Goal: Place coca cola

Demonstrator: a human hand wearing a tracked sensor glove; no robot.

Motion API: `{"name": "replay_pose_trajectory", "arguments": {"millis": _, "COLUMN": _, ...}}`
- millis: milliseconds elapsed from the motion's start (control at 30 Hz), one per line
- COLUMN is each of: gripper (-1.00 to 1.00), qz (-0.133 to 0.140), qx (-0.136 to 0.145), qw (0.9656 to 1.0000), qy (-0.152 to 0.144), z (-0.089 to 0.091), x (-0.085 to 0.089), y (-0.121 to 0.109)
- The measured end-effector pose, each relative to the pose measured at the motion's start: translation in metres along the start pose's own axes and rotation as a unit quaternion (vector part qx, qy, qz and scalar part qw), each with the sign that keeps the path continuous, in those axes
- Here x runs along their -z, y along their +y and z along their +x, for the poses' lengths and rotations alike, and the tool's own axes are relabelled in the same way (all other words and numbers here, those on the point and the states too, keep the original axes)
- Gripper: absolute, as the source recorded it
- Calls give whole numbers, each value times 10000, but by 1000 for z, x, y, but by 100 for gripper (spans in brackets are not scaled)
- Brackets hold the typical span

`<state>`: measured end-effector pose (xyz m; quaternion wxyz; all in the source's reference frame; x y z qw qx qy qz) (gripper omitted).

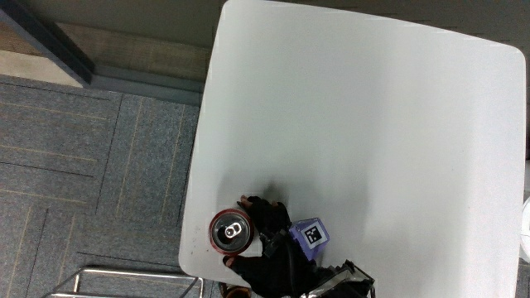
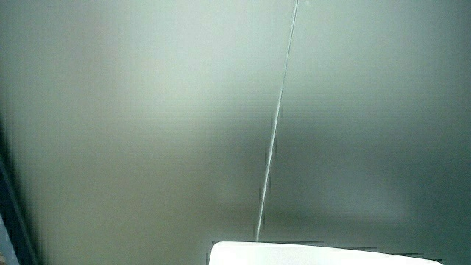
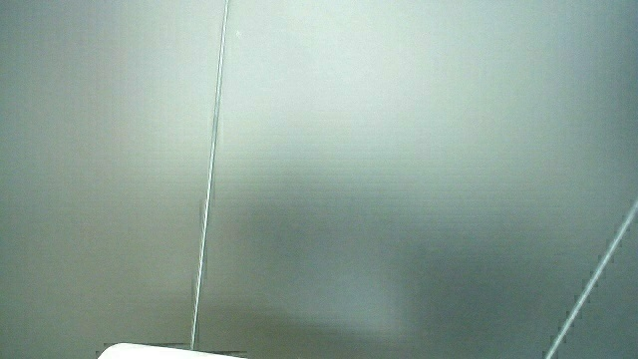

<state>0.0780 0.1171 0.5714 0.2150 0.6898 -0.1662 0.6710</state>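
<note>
In the main view a red Coca-Cola can (image 1: 231, 232), seen from above with its silver top and pull tab, stands upright on the white table (image 1: 364, 141) near the edge closest to the person. The gloved hand (image 1: 263, 240) is wrapped around the can's side, fingers curled on it. A purple patterned cube (image 1: 311, 235) sits on the back of the hand. Both side views show only a pale wall and a sliver of the table's edge (image 2: 316, 254).
Grey carpet tiles (image 1: 91, 165) lie beside the table. A metal chair frame (image 1: 141, 277) shows on the floor beside the table corner closest to the can. A dark slanted beam (image 1: 50, 37) crosses the floor farther away.
</note>
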Motion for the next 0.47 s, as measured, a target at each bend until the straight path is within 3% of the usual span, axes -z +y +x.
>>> {"name": "replay_pose_trajectory", "arguments": {"millis": 100, "gripper": -100, "qz": -59, "qx": 112, "qw": 9999, "qy": 49, "z": -1, "x": 1, "y": 0}}
{"name": "replay_pose_trajectory", "arguments": {"millis": 167, "gripper": -100, "qz": -18, "qx": -8, "qw": 9999, "qy": -125, "z": 1, "x": 1, "y": -2}}
{"name": "replay_pose_trajectory", "arguments": {"millis": 200, "gripper": -100, "qz": -78, "qx": 204, "qw": 9997, "qy": -76, "z": 1, "x": 1, "y": -3}}
{"name": "replay_pose_trajectory", "arguments": {"millis": 233, "gripper": -100, "qz": -6, "qx": 155, "qw": 9999, "qy": 49, "z": -1, "x": 2, "y": -3}}
{"name": "replay_pose_trajectory", "arguments": {"millis": 267, "gripper": -100, "qz": -23, "qx": 159, "qw": 9998, "qy": -77, "z": 1, "x": 1, "y": -3}}
{"name": "replay_pose_trajectory", "arguments": {"millis": 333, "gripper": -100, "qz": -30, "qx": 121, "qw": 9999, "qy": 47, "z": 0, "x": 2, "y": -3}}
{"name": "replay_pose_trajectory", "arguments": {"millis": 400, "gripper": -100, "qz": -13, "qx": 260, "qw": 9996, "qy": 108, "z": 1, "x": 2, "y": -5}}
{"name": "replay_pose_trajectory", "arguments": {"millis": 433, "gripper": -100, "qz": -36, "qx": 298, "qw": 9995, "qy": 49, "z": 2, "x": 2, "y": -6}}
{"name": "replay_pose_trajectory", "arguments": {"millis": 467, "gripper": -100, "qz": -40, "qx": 262, "qw": 9994, "qy": -231, "z": 5, "x": 0, "y": -8}}
